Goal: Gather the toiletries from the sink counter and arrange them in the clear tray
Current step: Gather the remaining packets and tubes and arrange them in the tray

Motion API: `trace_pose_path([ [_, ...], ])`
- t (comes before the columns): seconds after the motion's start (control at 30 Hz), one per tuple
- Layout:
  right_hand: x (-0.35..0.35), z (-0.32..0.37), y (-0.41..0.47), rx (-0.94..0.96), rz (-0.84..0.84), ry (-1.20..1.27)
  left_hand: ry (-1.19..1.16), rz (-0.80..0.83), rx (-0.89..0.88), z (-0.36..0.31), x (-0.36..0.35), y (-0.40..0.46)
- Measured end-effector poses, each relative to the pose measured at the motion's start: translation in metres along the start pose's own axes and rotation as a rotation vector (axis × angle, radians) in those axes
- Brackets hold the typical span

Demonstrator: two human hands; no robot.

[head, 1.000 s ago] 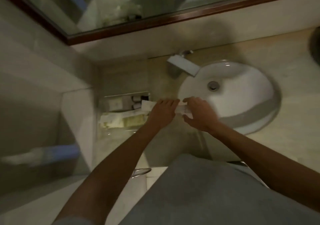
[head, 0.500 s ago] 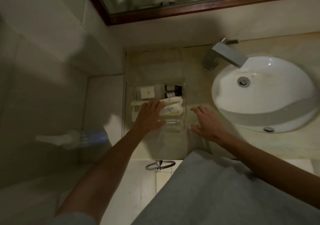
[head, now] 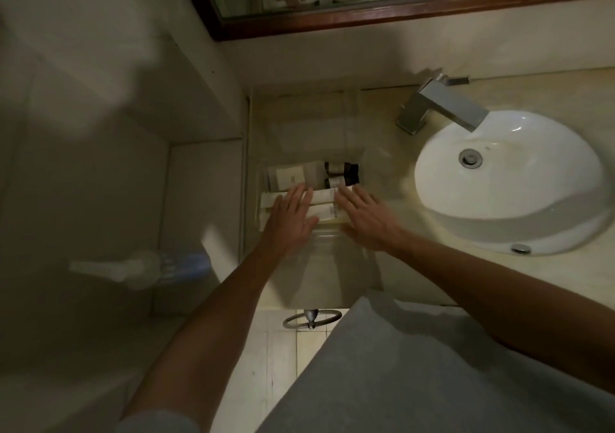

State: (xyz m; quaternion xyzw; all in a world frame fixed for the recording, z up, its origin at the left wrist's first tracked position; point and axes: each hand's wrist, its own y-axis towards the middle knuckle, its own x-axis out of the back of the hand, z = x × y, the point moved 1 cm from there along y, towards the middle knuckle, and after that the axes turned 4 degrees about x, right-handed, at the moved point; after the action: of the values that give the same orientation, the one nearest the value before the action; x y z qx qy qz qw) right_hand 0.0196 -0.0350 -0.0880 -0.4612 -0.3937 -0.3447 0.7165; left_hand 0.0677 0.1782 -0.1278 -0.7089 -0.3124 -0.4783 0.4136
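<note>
Toiletries (head: 319,196) all in clear tray (head: 263,179); surface (head: 549,99) shows none left. Left hand (head: 289,219), right hand (head: 366,219) flat on tubes, fingers (head: 299,196) released. Likely final tidying.

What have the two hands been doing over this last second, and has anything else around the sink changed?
A second ago both hands held a white packet by the sink. It has since been let go into the clear tray. The right hand then moved left from the counter, and now lies flat on the white packets beside the left hand. The dark bottles, faucet and sink stayed put.
</note>
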Motion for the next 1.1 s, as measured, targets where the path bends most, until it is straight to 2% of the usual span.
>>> trace_pose_path([
  [0.07,-0.005,0.0,-0.002,0.0,0.036,-0.048,0.003,0.009,-0.03,0.004,0.0,0.003],
  [0.23,-0.022,0.005,-0.018,0.002,-0.021,-0.136,0.055,-0.04,-0.117,0.011,0.0,0.005],
  [0.43,-0.016,0.011,-0.019,-0.022,-0.072,-0.05,0.127,-0.147,-0.162,0.012,0.007,0.007],
  [0.5,-0.008,0.01,-0.019,-0.061,-0.233,0.088,0.079,-0.221,-0.078,0.014,0.018,-0.001],
  [0.6,0.003,0.001,-0.019,-0.27,-0.434,0.319,-0.019,-0.327,0.159,0.031,0.03,-0.021],
  [0.67,0.004,-0.006,-0.015,-0.391,-0.393,0.391,-0.186,-0.361,0.359,0.049,0.028,-0.029],
  [0.77,0.0,-0.014,-0.007,-0.453,-0.274,0.472,-0.546,-0.37,0.598,0.068,0.022,-0.024],
  [0.83,0.0,-0.017,-0.001,-0.487,-0.267,0.561,-0.645,-0.339,0.624,0.07,0.022,-0.017],
  [1.1,0.007,-0.026,0.012,-0.516,-0.216,0.609,-0.62,-0.287,0.632,0.07,0.035,0.002],
])
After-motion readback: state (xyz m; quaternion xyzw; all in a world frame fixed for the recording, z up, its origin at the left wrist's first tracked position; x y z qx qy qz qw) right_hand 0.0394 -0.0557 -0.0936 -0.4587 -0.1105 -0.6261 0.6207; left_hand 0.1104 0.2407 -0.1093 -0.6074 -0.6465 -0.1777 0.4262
